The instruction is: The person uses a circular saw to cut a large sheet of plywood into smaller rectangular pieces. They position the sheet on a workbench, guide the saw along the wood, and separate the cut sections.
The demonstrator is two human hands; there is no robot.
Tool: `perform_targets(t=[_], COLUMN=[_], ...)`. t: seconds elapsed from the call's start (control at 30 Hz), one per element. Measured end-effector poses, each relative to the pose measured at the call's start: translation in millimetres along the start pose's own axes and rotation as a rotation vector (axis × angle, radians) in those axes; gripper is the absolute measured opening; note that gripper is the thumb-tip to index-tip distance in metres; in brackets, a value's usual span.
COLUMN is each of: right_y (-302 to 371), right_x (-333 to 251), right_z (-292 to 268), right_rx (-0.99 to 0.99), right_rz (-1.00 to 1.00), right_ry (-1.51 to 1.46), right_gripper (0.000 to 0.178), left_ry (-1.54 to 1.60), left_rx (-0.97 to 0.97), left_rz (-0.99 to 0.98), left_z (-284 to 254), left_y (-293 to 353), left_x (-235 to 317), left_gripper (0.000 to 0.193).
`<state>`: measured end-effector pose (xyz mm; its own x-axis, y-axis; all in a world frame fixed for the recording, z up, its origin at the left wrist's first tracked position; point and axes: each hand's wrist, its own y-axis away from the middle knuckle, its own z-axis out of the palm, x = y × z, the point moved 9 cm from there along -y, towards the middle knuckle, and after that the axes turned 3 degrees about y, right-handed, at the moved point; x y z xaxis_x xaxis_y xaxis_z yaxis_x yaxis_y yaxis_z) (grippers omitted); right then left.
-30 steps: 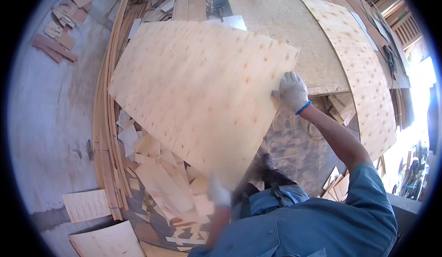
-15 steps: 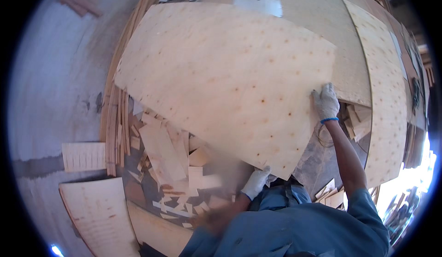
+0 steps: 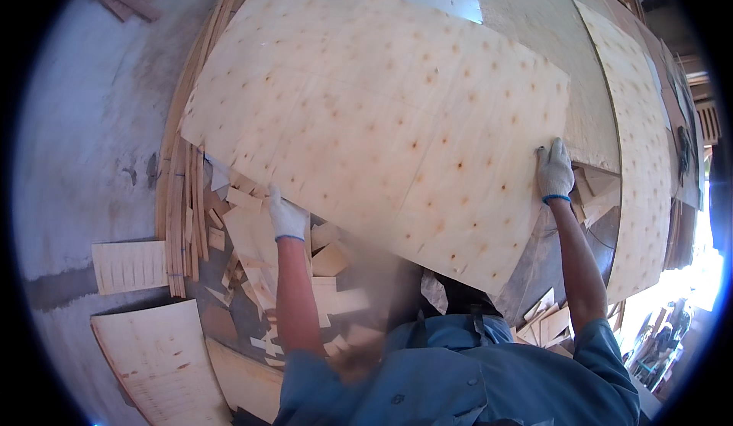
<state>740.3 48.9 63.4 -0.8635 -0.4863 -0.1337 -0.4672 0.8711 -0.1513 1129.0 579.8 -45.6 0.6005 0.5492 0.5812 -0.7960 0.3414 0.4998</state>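
A large pale plywood sheet (image 3: 374, 136) with scattered brown spots lies slanted across the middle, over a worktable. My left hand (image 3: 286, 217), in a white glove, is at the sheet's near left edge, its fingers closed on the edge. On the right edge is my right hand (image 3: 556, 172), in a white glove with a blue cuff; its thumb rests on top and its other fingers are along the edge. The sheet's near corner reaches close to my body. Parts of the fingers are hidden by the sheet and gloves.
Offcuts (image 3: 252, 227) are heaped on the floor below the sheet. Long wooden strips (image 3: 183, 204) stand along the left. A narrow spotted panel (image 3: 637, 151) lies at the right on the large worktable board (image 3: 527, 14). Another panel (image 3: 156, 357) leans at the lower left.
My left hand has moved from the near corner to farther left along the sheet's edge. The right hand stays on the right edge; the sheet appears shifted slightly in view.
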Motion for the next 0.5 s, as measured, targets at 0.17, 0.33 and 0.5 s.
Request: perform_targets(t=[0.17, 0.33, 0.5], right_y=[15, 28, 26], right_x=[26, 35, 69], right_z=[27, 29, -10], right_rx=[-0.038, -0.129, 0.028], right_rz=[0.001, 0.008, -0.04], right_ry=[0.201, 0.089, 0.027], right_gripper=[0.042, 0.02, 0.025], left_ry=[-0.164, -0.062, -0.053], left_rx=[0.011, -0.188, -0.064], left_rz=[0.012, -0.245, -0.094], left_z=[26, 5, -32], left_y=[-23, -26, 26], left_x=[0, -30, -51], left_gripper=[0.062, 0.062, 0.059])
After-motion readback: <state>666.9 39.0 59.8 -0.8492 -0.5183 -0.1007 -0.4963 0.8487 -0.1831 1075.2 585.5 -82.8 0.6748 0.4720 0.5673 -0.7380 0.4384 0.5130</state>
